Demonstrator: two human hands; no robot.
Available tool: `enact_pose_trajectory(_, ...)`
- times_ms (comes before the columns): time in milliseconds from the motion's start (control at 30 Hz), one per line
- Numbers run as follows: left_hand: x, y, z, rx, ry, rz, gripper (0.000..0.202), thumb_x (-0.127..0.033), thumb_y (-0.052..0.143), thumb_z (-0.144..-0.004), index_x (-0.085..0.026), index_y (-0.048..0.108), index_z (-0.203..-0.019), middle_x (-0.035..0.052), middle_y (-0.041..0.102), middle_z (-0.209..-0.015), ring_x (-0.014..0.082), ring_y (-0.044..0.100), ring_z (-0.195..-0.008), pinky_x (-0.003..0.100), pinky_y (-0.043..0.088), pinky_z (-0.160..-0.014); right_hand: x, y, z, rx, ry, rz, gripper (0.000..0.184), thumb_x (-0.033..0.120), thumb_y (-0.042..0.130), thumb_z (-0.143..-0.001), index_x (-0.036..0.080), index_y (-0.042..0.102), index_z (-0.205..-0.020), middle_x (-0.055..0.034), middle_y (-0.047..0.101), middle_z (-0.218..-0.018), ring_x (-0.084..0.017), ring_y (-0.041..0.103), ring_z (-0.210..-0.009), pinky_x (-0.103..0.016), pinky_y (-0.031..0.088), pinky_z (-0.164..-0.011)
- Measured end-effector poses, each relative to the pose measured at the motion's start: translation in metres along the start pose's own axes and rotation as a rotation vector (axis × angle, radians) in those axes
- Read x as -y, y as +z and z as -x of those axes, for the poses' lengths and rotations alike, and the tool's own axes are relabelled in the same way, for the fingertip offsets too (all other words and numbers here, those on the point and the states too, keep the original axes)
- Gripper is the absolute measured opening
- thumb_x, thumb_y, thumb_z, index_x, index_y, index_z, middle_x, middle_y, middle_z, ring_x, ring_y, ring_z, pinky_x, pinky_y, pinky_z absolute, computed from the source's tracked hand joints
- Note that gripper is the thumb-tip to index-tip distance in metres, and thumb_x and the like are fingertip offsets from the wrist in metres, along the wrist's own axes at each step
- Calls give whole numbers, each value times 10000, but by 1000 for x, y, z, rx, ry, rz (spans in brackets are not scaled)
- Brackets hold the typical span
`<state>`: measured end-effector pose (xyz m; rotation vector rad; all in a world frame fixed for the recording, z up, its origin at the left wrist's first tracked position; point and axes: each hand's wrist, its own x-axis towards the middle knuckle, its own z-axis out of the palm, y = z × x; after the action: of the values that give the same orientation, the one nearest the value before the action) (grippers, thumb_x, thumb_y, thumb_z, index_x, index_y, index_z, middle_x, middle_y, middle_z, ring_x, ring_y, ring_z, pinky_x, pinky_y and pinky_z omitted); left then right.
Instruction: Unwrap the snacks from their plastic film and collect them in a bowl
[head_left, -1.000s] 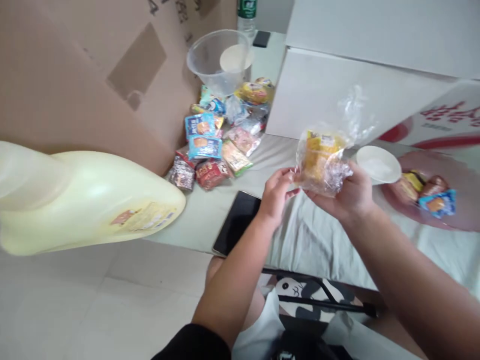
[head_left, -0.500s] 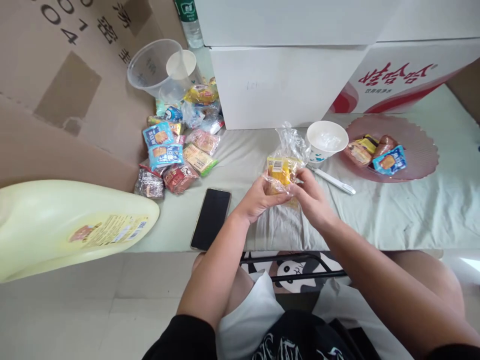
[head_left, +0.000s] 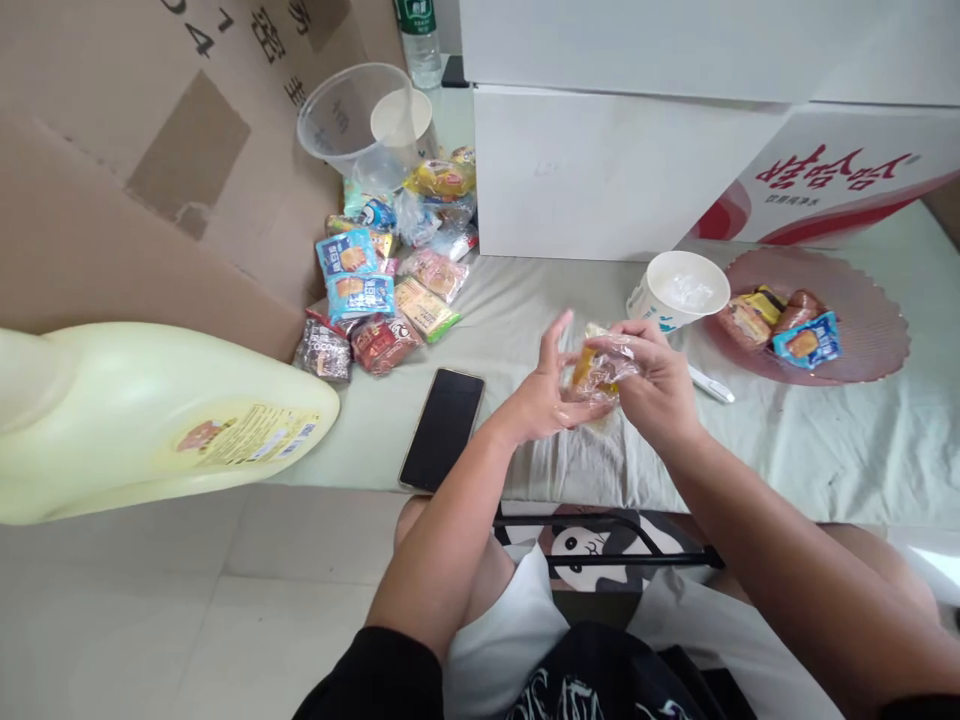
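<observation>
As two bare hands meet over a wrinkled pale green cloth (head_left: 795, 455), a small yellow package in crinkled clear film (head_left: 583, 370) sits between them, raised in front of a large white cardboard box (head_left: 585, 180). The left hand (head_left: 538, 402) curls narrowly around the package from one side, one finger lifted away from it, while the right hand (head_left: 663, 385) closes tightly on the bunched film at the other; the fingers partly hide what is inside. Just beyond the right hand stands a white paper cup (head_left: 649, 304) with clear plastic inside, next to a translucent pink scalloped plate (head_left: 874, 325) bearing several wrapped snacks, among them a flat blue packet (head_left: 810, 342). A slim white plastic implement (head_left: 712, 386) lies near the cup, partly covered by the hand. Near the left forearm rests a black rectangular smartphone (head_left: 442, 430), and farther off, a heap of colourful wrapped snacks (head_left: 361, 296) spreads before a clear plastic tub (head_left: 330, 125). At far left looms a pale yellow plastic jug (head_left: 172, 410).
</observation>
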<state>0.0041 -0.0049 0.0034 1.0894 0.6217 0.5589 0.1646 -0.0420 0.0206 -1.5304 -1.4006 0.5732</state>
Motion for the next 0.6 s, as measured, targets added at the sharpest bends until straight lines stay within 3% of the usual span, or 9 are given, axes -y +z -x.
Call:
enact_pose_trajectory(100, -1, 0, 4, 3, 118, 41, 1094, -359, 825, -776, -517, 114, -1593, 64, 557, -1440, 70, 590, -647, 276, 521, -627, 16, -1, -3, 41, -205, 201, 245, 264, 607, -826, 315, 803, -963, -82, 622, -1111, -278, 643, -1070, -496, 549, -916)
enact_pose_trajectory(233, -3, -3, 5, -43, 243, 111, 804, -345, 677, -876, -514, 269, -1548, -40, 655, -999, 59, 450, -543, 212, 421, -509, 42, -2, -8, 180, -511, 407, 310, 410, 648, -833, 329, 780, -1102, -113, 620, -1256, -393, 573, -1242, -633, 444, -1053)
enact_pose_trajectory(300, -4, -6, 1, -192, 272, 186, 694, -305, 656, -863, -441, 389, -1489, -43, 588, -851, 70, 425, -555, 194, 390, -488, 51, 1, -16, 253, -589, 393, 247, 412, 602, -881, 345, 781, -1038, -96, 679, -1171, -399, 586, -1246, -644, 427, -1074)
enact_pose_trajectory(367, -6, -10, -4, -382, 240, 215, 542, -339, 632, -879, -362, 492, -1403, -20, 568, -845, 89, 441, -585, 191, 365, -465, 58, 9, -31, 290, -588, 332, 262, 382, 512, -944, 343, 772, -947, -88, 714, -1065, -368, 635, -1188, -609, 471, -1038)
enact_pose_trajectory(467, -5, -14, -15, -509, 155, 115, 428, -358, 593, -920, -303, 573, -1344, 22, 609, -939, 140, 543, -689, 247, 478, -560, 71, 42, -76, 232, -532, 339, 275, 363, 463, -977, 318, 734, -970, -108, 715, -1061, -330, 666, -1112, -553, 510, -1011)
enact_pose_trajectory(533, -2, -14, -20, -504, 141, -15, 415, -261, 579, -920, -286, 621, -1333, 46, 621, -1038, 169, 605, -808, 321, 560, -767, 79, 78, -118, 255, -534, 437, 257, 331, 472, -964, 304, 690, -1098, -117, 693, -1174, -324, 634, -1172, -539, 500, -1052)
enact_pose_trajectory(600, 0, -12, -22, -479, 109, -125, 390, -177, 551, -916, -269, 692, -1268, 70, 598, -1161, 179, 628, -927, 355, 541, -949, 80, 119, -164, 330, -574, 565, 310, 268, 502, -922, 268, 633, -1203, -129, 636, -1318, -327, 572, -1281, -539, 480, -1100)
